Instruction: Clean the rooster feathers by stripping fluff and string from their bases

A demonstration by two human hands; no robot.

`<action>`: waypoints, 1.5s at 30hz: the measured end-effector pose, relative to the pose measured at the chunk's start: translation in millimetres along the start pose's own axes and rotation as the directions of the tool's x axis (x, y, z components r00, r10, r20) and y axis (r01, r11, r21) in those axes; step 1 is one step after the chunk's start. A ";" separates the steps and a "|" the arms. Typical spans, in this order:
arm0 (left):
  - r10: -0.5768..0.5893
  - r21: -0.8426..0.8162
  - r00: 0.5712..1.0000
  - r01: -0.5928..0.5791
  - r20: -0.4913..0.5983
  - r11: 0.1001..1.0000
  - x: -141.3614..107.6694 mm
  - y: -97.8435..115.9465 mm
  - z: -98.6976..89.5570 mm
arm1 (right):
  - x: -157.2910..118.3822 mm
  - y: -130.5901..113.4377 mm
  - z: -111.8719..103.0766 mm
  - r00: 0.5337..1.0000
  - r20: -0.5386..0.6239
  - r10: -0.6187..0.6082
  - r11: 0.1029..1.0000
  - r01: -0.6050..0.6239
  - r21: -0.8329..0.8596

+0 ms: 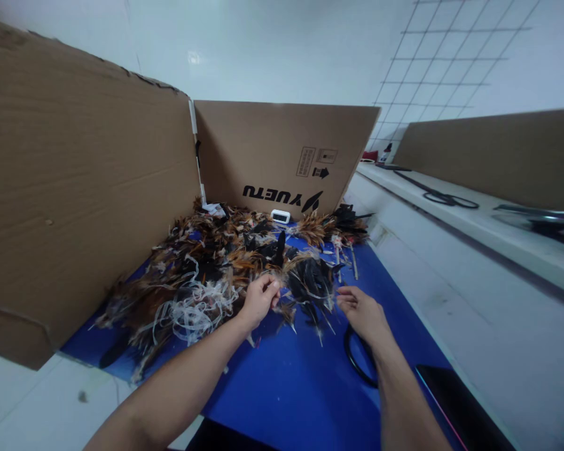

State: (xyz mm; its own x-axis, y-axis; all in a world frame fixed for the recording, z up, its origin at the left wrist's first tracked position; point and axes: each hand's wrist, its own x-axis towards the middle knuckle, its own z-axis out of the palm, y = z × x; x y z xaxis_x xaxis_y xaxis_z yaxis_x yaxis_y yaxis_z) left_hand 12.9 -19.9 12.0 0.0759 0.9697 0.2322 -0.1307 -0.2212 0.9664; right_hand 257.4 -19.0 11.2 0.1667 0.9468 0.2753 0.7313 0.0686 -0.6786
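Brown and black feathers (251, 260) lie in a wide, loose heap on the blue tabletop (282, 382). At the near edge of the heap is my left hand (262, 297), its fingers curled together; whatever they pinch is too small to make out. My right hand (360, 310) is just right of a bunch of black feathers (310, 282), thumb and fingers close together, and I cannot tell what is between them. Beneath my right wrist lies a black ring-shaped handle (352, 360), partly hidden. A tangle of whitish translucent strips (200, 310) sits left of my left hand.
Cardboard panels stand at the left (89, 156) and back (263, 147). A small white device (280, 217) rests by the back panel. A dark phone-like object (460, 407) lies near right. Scissors (446, 199) lie on the ledge (489, 228) at the right.
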 end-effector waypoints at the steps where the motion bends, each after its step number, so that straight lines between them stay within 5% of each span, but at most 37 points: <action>1: 0.000 0.001 1.000 0.000 -0.001 1.000 0.1 -0.3 0.0 | -0.4 -0.2 2.7 1.000 0.006 -0.013 0.999 0.013 -0.034; 10: 0.005 0.008 1.000 -0.005 0.009 1.000 0.6 -2.4 -1.0 | -3.9 -14.1 9.7 0.971 0.112 -0.211 0.976 0.202 0.086; 16: 0.001 0.004 1.000 -0.001 0.015 1.000 0.9 -2.4 -0.6 | 2.6 3.1 2.5 0.982 -0.109 -0.152 0.948 0.114 -0.299; 24: -0.008 -0.011 1.000 0.008 0.005 1.000 0.6 0.2 0.3 | -1.2 2.8 16.8 0.965 0.111 -0.237 0.894 0.261 -0.364; 32: 0.003 -0.003 1.000 -0.003 0.019 1.000 0.4 -0.4 0.4 | -2.5 -3.7 25.4 0.985 0.094 -0.143 0.893 0.170 -0.417; 39: 0.006 0.007 1.000 -0.006 0.016 1.000 0.6 -1.9 -0.4 | 0.5 -3.1 21.2 0.999 0.007 -0.048 0.973 0.048 -0.226; 45: 0.005 -0.005 0.999 -0.005 0.036 1.000 0.8 -3.8 -0.3 | 5.5 1.5 0.6 0.993 -0.047 0.107 0.979 -0.097 0.180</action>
State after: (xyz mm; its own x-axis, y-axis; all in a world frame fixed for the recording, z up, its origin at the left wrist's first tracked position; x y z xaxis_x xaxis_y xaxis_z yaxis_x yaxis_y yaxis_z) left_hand 13.2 -18.2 8.4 0.1107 0.9643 0.2407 -0.1359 -0.2253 0.9648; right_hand 259.0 -13.5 11.3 0.2748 0.9330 0.2325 0.5803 0.0319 -0.8138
